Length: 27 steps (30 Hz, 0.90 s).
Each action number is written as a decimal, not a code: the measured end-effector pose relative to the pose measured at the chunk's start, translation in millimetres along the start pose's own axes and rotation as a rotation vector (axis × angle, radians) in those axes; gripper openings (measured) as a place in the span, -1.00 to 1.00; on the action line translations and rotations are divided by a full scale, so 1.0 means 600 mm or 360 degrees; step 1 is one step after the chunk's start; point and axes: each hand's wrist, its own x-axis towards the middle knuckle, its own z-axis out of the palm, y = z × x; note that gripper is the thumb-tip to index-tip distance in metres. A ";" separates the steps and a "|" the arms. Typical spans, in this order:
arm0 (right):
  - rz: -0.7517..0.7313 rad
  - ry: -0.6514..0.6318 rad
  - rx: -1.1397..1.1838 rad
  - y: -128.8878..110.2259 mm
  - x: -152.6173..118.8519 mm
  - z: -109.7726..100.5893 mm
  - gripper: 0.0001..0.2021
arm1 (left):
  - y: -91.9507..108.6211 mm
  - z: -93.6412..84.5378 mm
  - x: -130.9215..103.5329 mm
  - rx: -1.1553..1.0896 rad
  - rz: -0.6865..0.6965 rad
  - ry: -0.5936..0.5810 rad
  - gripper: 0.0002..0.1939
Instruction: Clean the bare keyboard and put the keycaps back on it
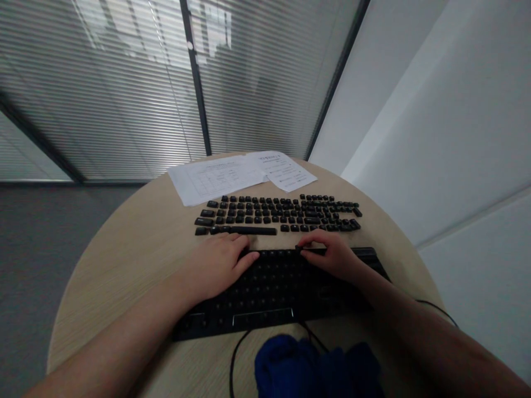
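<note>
While the left hand [219, 262] lies across the far left part of a black computer keyboard [265, 287], its thumb stands apart from the fingers, leaving a wide gap, and the fingers reach past the keyboard's far edge. The right hand [329, 254] is at that same far edge, right of the middle, with thumb and forefinger drawn narrowly together on a small black keycap [298, 249]; whether the cap is seated or lifted I cannot tell. The keyboard sits slightly askew on the near half of a rounded, light wood-grain worktop [124, 243], rows of small key sockets showing dimly between the forearms. Just beyond it, loose black keycaps [257, 213] lie in rows set out like a keyboard layout, the long spacebar keycap [253, 230] in the row nearest the hands. Behind these, printed paper sheets [219, 178] overlap near the worktop's far rim. A black cable [233, 359] curves below the keyboard's near edge, beside bunched blue fabric [315, 367] at the bottom. Past the worktop stand horizontal blinds [124, 83] in dark frames, a white wall [464, 138] to the right, and grey flooring [29, 265] to the left
</note>
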 end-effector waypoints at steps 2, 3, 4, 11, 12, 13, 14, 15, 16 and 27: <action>-0.0046 0.0009 0.0005 -0.001 -0.004 0.000 -0.85 | -0.001 -0.003 -0.001 -0.0036 -0.0011 -0.0014 -0.49; -0.0071 0.0012 0.0007 -0.002 -0.006 0.000 -0.85 | -0.001 -0.003 -0.001 -0.0054 -0.0017 -0.0015 -0.49; -0.0090 0.0018 0.0008 -0.004 -0.008 0.000 -0.85 | -0.002 -0.004 -0.001 -0.0072 -0.0020 -0.0015 -0.50; -0.0095 0.0053 0.0002 -0.008 -0.012 -0.001 -0.84 | -0.004 -0.008 0.001 -0.0091 -0.0011 -0.0055 -0.51; -0.0098 0.0051 0.0014 -0.008 -0.012 -0.002 -0.83 | -0.004 -0.008 0.001 -0.0089 -0.0011 -0.0061 -0.50; -0.0101 0.0046 0.0025 -0.008 -0.012 -0.002 -0.83 | -0.004 -0.008 0.001 -0.0091 -0.0008 -0.0066 -0.50; -0.0103 0.0044 0.0031 -0.009 -0.013 -0.002 -0.83 | -0.004 -0.009 0.001 -0.0097 -0.0004 -0.0068 -0.50; -0.0105 0.0043 0.0032 -0.009 -0.013 -0.002 -0.83 | -0.005 -0.008 0.001 -0.0107 0.0000 -0.0066 -0.50; -0.0106 0.0042 0.0028 -0.009 -0.013 -0.002 -0.82 | -0.006 -0.008 0.000 -0.0119 0.0003 -0.0061 -0.50; -0.0105 -0.0020 0.0011 -0.004 -0.016 -0.008 -0.82 | -0.013 -0.004 0.001 -0.0197 -0.0009 -0.0046 -0.47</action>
